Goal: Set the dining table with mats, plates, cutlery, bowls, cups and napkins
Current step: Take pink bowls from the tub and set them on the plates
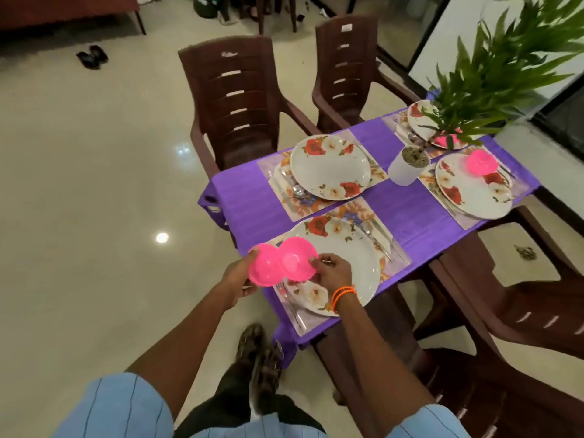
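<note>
Gripping one pink bowl [264,269] by its outer rim, the left hand [239,278] held it just off the near corner of the tabletop, fingers curled round the edge. Right beside it, touching or overlapping it, a second pink bowl [297,259] was pinched at its rim by the right hand [333,270], which hovered over the near plate [344,263]. That flowered plate sat on a floral mat [373,213] at the near corner of the purple tablecloth [410,210], with a fork [292,306] along the near edge of the mat and a spoon [368,230] on its far side.

Across the cloth, by the left edge, a second flowered plate [330,167] lay bare on its own mat, cutlery [294,188] tucked beside it. Over at the right edge, a third plate [474,191] carried a pink bowl [482,162] on its far side. At the far corner a fourth plate [420,121] showed through the leaves of a potted plant [505,83], and something pink [447,140] rested on it, probably another bowl, though the leaves hid too much to be sure. The white pot [407,167] stood on the cloth between the place settings. Brown plastic chairs [234,102] stood along the left edge, and another chair [521,311] on the right side.
</note>
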